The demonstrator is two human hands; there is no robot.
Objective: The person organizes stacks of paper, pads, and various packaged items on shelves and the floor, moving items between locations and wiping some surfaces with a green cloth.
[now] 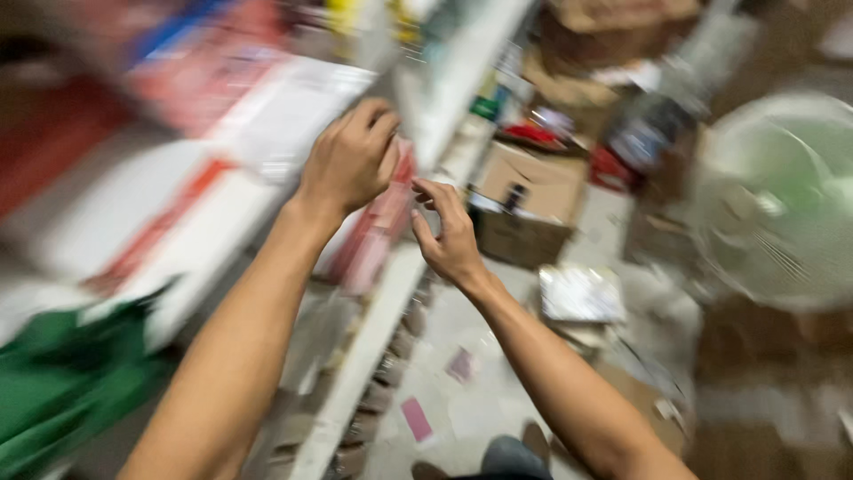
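Here, heavy blur. Left hand (351,160), centre of the frame, is curled over a pink packet (378,227) at the white shelf (373,329) edge; actual grip can't be told. Right hand (449,236), just right of it, fingers loosely open, fingertips near the packet. Cardboard box (533,200) and fan (786,200) at right.

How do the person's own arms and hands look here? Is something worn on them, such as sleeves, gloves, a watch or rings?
Both arms are bare up to the frame edge: no sleeves show. The left hand and the right hand have no gloves. No watch or bracelet shows on either wrist, and I see no rings, but the picture is too blurred from motion to exclude a thin one.
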